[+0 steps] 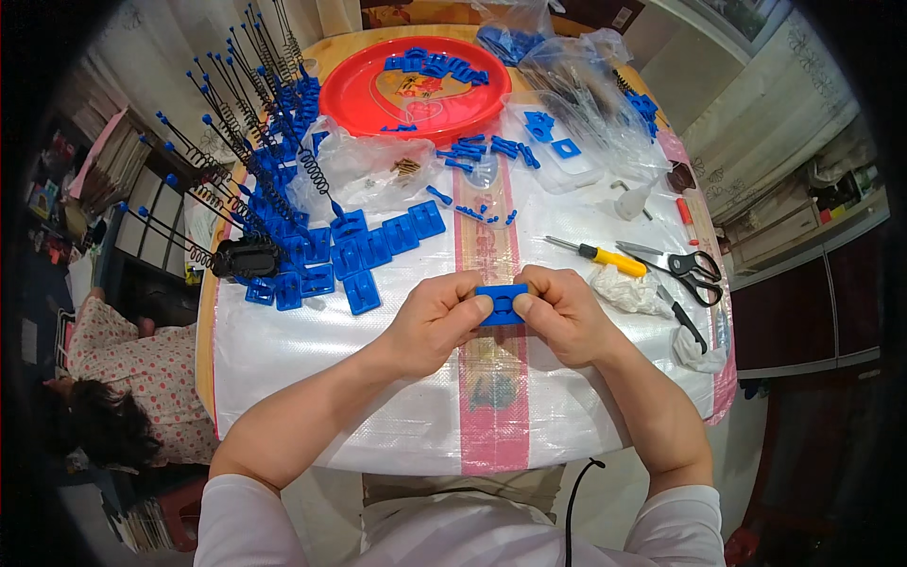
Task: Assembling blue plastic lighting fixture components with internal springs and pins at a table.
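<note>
A small blue rectangular plastic piece with a raised oval middle is held level over the table. My left hand pinches its left end, thumb on top and fingers curled beneath. On its other end, my right hand grips in the same way. The undersides of the fingers are hidden. To the left of my hands lie several similar blue plastic pieces in rows. Beyond my hands, tiny blue caps and blue rod-shaped pieces are scattered on the white woven sheet.
Blue bases with upright black springs crowd the left side. At the back stands a red tray holding blue parts. A yellow-handled screwdriver, black scissors and a knife lie right. A person is at the far left.
</note>
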The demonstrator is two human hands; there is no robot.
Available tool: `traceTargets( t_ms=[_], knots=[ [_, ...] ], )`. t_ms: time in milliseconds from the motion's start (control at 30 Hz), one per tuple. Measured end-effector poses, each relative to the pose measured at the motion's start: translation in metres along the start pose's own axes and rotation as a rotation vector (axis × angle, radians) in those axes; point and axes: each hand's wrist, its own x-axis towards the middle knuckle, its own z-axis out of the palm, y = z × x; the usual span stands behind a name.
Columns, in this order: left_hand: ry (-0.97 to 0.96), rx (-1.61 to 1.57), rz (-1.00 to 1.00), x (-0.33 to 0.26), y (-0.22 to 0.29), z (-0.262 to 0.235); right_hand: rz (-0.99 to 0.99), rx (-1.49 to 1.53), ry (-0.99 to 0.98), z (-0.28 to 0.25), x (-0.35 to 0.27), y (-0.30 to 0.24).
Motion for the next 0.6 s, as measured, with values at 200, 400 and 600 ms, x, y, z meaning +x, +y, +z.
traceTargets(
  t_ms=[200,400,600],
  knots=[
    [-0.004,-0.009,0.000,0.000,0.001,0.000,-0.009,0.030,0.010,0.002,0.000,-0.003],
    [-0.002,-0.003,-0.002,0.000,-0.004,-0.002,-0.024,-0.015,0.018,-0.001,0.000,0.011],
    [-0.013,0.008,-0.017,-0.001,0.001,-0.002,0.008,-0.006,0.026,0.002,0.000,-0.002]
  ],
)
